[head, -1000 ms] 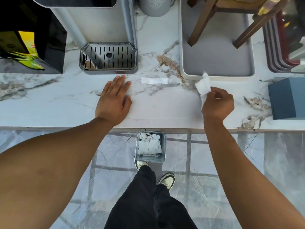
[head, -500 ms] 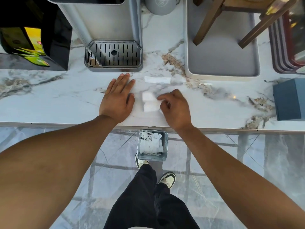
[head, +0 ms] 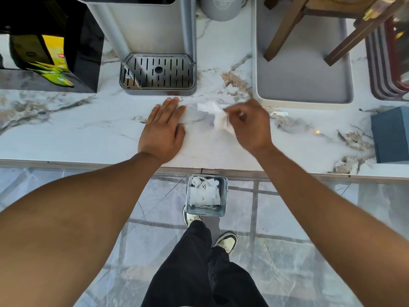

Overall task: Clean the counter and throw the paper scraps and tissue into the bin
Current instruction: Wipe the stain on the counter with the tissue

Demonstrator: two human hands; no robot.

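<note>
My right hand (head: 250, 127) is shut on a crumpled white tissue (head: 221, 120), blurred by motion, just above the marble counter (head: 88, 138). A white paper strip (head: 204, 106) lies on the counter right beside the tissue, in front of my fingers. Another small paper scrap (head: 280, 113) lies to the right of my right hand, near the grey tray. My left hand (head: 162, 129) rests flat on the counter, fingers together, holding nothing. On the floor below the counter edge stands a small square metal bin (head: 189, 197) with white paper and tissue inside.
A grey dispenser with a slotted drip tray (head: 158, 73) stands behind my left hand. A grey tray (head: 303, 85) holds wooden legs at the back right. A blue box (head: 390, 135) sits far right, a black box with yellow-green sachets (head: 55, 63) far left.
My right hand swept the tissue from the right side leftward toward my left hand, then moved up and right to the paper strip. The left hand stayed flat in place.
</note>
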